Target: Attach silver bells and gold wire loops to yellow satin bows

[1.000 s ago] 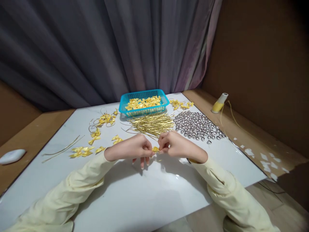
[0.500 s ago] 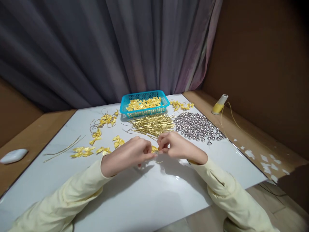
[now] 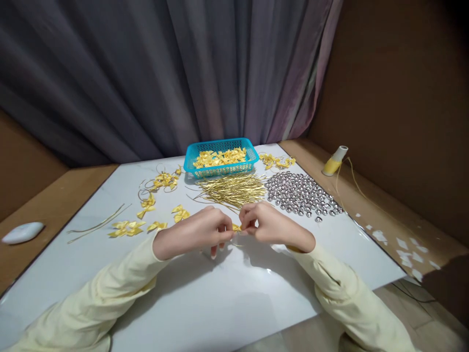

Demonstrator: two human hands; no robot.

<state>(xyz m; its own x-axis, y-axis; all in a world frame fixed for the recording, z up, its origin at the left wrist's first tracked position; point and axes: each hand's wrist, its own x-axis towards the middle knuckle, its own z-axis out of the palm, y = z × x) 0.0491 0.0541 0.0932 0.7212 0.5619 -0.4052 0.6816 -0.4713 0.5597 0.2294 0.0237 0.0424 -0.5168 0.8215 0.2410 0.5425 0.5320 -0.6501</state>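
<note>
Over the counter (image 3: 220, 303): a yellow ribbon bow (image 3: 236, 228) between left hand (image 3: 205, 227) and right hand (image 3: 269, 222).
Fingers: pinched together on the bow's two sides, the left's lower ones hanging loose; probably to keep so small a thing steady.
Gold twist ties (image 3: 232, 189), silver beads (image 3: 300, 193), blue basket (image 3: 223, 171): grouped beyond the hands, likely for easy reach.
Bow's look: small, bright yellow, mostly covered; a thin gold strand (image 3: 237, 245) shows just below, its attachment unclear.

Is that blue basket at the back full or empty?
Partly full: the blue basket holds a loose heap of yellow bows, with its back wall showing above them.
</note>
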